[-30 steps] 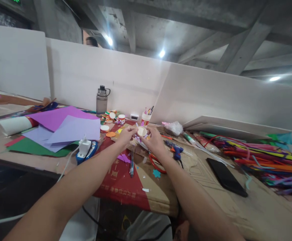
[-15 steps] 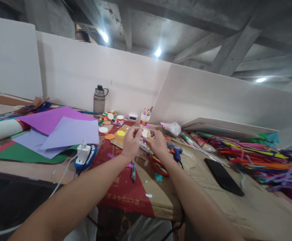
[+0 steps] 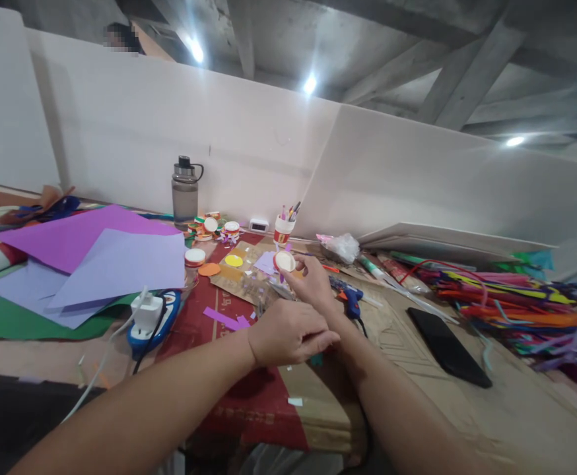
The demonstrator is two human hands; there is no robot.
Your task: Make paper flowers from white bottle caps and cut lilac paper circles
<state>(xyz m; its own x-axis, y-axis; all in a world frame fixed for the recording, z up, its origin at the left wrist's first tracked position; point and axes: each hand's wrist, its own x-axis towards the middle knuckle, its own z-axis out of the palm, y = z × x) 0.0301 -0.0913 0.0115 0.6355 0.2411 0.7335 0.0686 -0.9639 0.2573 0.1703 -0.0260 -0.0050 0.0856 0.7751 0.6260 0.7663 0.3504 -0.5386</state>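
My right hand (image 3: pixel 312 282) holds up a small round white cap with a red rim (image 3: pixel 284 261) above the red-and-brown cardboard sheet (image 3: pixel 249 402). My left hand (image 3: pixel 288 336) hovers nearer to me, over the cardboard beside my right forearm, with its fingers curled; whether it holds anything is hidden. Small purple paper scraps (image 3: pixel 225 319) lie on the cardboard close to my left hand.
Purple and green paper sheets (image 3: pixel 90 257) and a blue-and-white charger with a cable (image 3: pixel 150 315) lie at the left. Further back are a grey bottle (image 3: pixel 184 192), more round caps (image 3: pixel 219 228) and a pen cup (image 3: pixel 283 231). To the right are a blue glue gun (image 3: pixel 350 299), a black phone (image 3: pixel 449 347) and coloured pipe cleaners (image 3: pixel 516 305).
My left hand has let go of the cap and drawn back toward me and down. My right hand keeps the cap raised. The view has swung a little to the left.
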